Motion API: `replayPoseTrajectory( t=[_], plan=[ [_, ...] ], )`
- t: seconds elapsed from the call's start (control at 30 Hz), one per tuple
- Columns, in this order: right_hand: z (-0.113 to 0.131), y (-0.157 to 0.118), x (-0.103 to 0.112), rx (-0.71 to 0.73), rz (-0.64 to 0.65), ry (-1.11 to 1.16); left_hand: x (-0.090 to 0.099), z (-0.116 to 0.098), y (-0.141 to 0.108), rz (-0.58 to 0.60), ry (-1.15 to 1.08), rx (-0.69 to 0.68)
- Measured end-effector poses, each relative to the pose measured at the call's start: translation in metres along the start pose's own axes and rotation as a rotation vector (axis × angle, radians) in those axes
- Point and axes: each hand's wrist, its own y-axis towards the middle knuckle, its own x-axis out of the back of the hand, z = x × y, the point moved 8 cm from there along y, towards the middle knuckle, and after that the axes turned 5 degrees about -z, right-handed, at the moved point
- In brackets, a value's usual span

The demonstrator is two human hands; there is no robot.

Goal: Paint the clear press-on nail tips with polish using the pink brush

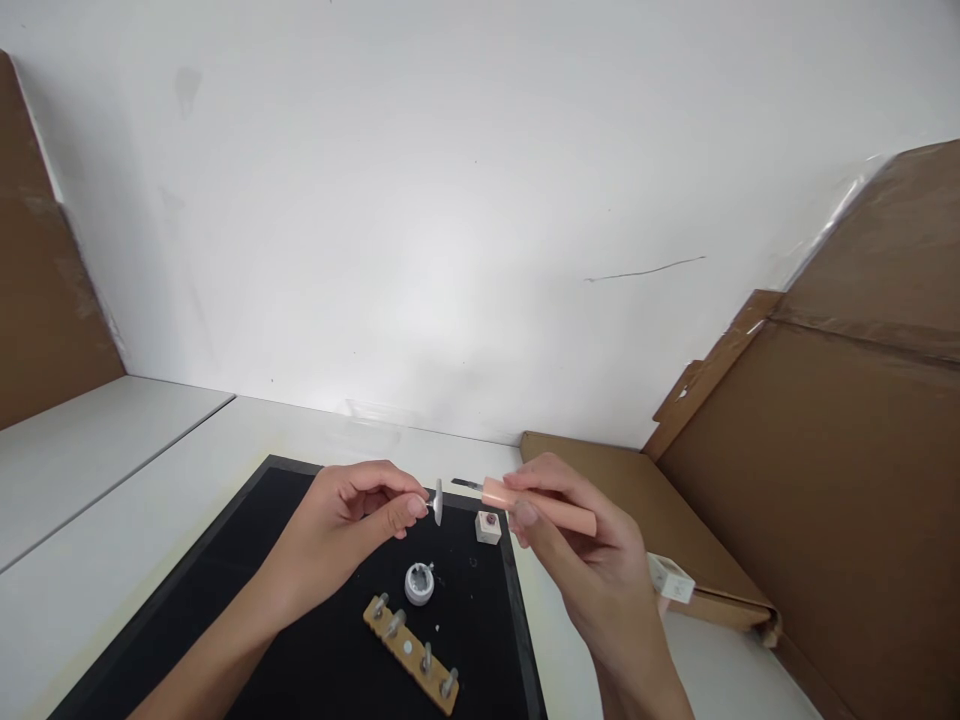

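My left hand (367,515) pinches the thin stem of a small pale piece, which looks like a false nail tip (439,502) seen edge-on. In my right hand (581,540) is a nail polish brush (551,507) with a peach cylindrical handle. Its dark bristle end points left, a short gap away from the nail tip. Below the brush, a small white cube-shaped bottle (488,528) with a dark round opening stands on the black mat. A wooden strip (412,655) carries several similar grey pieces on stems. Just above that strip sits a small round white pot (419,583).
The black mat (300,620) lies on a white table (180,455) against a white wall. On the right are a flat cardboard box (622,490) and another white cube-shaped bottle (671,578), partly behind my right hand. Cardboard panels (870,430) flank both sides.
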Motion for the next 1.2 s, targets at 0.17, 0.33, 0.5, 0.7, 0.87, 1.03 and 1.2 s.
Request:
replayPoseTrajectory(
  t=[0.17, 0.33, 0.5, 0.7, 0.87, 1.03, 1.2],
  plan=[
    [0.013, -0.004, -0.003, 0.104, 0.024, -0.099, 0.002, 0.000, 0.000, -0.024, -0.019, 0.005],
    [0.016, -0.007, -0.012, 0.120, 0.113, -0.123, 0.002, 0.001, 0.001, -0.037, -0.035, -0.008],
    [0.016, -0.008, -0.017, 0.089, 0.182, -0.113, 0.004, 0.000, 0.001, -0.062, -0.039, -0.041],
    [0.014, -0.009, -0.022, 0.031, 0.233, -0.111, 0.008, -0.004, -0.001, -0.098, -0.011, -0.084],
    [0.013, -0.011, -0.025, 0.020, 0.274, -0.117, 0.008, -0.005, -0.001, -0.106, -0.014, -0.093],
    [0.018, -0.009, -0.016, 0.070, 0.287, -0.137, 0.006, -0.006, -0.001, -0.098, -0.006, -0.095],
    [0.024, -0.006, 0.000, 0.130, 0.153, -0.195, 0.003, -0.007, -0.001, -0.082, 0.013, -0.105]
  ],
)
